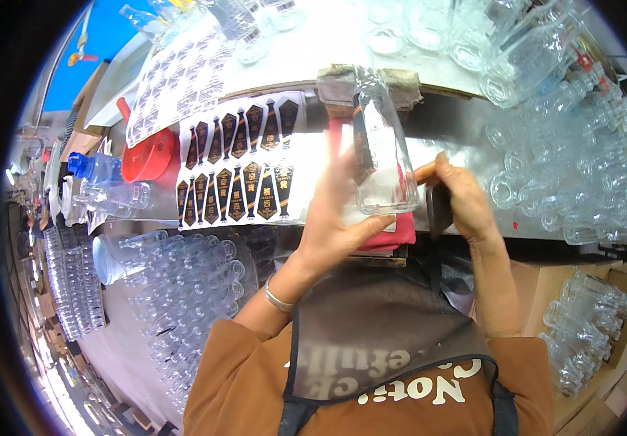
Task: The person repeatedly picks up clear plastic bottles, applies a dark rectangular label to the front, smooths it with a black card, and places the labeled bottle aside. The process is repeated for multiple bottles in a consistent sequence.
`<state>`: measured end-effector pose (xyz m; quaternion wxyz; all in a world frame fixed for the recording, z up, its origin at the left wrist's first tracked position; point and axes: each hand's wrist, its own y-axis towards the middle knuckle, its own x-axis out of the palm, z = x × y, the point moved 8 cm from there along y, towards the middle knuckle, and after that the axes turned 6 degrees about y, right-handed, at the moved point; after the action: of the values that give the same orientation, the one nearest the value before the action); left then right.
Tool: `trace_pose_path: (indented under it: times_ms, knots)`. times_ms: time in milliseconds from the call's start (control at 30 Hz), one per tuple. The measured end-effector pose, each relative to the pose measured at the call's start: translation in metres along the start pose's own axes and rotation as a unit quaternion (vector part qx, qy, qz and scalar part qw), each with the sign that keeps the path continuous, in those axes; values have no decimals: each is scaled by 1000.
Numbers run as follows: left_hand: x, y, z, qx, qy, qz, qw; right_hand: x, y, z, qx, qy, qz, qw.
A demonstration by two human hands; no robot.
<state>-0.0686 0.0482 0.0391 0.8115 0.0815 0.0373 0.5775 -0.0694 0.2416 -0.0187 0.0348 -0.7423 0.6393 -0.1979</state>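
Bench [466, 120] below, a bottle [387, 156] lies between left fingers [336, 182] and right fingers [427, 171].

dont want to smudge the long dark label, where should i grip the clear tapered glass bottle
Probably the bare base of the clear tapered glass bottle, from the near right: its wide end faces you, the narrow end points away over the beige cloth pad, and the long dark label lies along its left side.

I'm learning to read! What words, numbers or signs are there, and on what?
I won't copy them out, but they stand here:
Brown short-sleeved shirt: big cream letters, some behind the sheer dark apron.
Black tie-shaped stickers: small orange characters.
Black label against the clear glass bottle: too blurred to read.
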Motion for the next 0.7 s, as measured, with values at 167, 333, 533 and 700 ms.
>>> trace_pose_path:
  times_ms: [167,333,533,700]
  knots:
    - [-15,-10,0,88,283,21,955,47,-23,-45,-143,-229,22,963]
    - [-14,-16,-14,104,383,-15,918,58,-34,-53,-163,-387,62,905]
    - [-181,45,17,155,623,215,736,38,-35,-39,-118,-371,66,919]
    - [-233,63,16,167,697,243,654,53,-33,-45,-127,-396,39,909]
